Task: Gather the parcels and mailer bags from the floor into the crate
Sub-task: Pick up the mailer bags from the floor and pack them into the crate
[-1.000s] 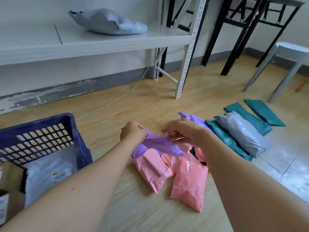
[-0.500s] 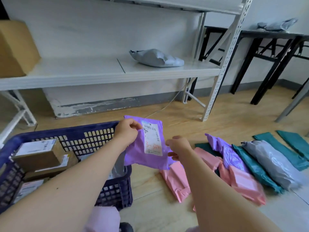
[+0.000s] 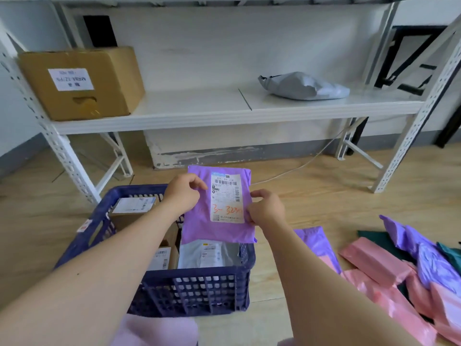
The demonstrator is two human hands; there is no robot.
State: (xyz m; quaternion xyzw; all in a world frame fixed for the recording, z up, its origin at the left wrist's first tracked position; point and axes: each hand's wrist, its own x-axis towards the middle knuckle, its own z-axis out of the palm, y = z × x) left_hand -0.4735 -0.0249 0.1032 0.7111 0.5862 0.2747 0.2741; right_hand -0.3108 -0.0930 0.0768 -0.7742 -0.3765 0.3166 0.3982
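Crate: blue lattice, on the floor, left of centre. Boxes fill its left half; a grey mailer lies flat in the right half, with open room above it.
Left hand: thumb and fingers pinch the left edge of the purple mailer, near its top.
Purple mailer: held upright, long axis vertical, label toward the camera. Its lower edge hangs over the crate's right half, clear of the rims.
Right hand: fingers curled, pinching the right edge lower down.
Likely move: straight down onto the grey mailer.
Floor pile, right: pink, purple and green mailers, uncollected.
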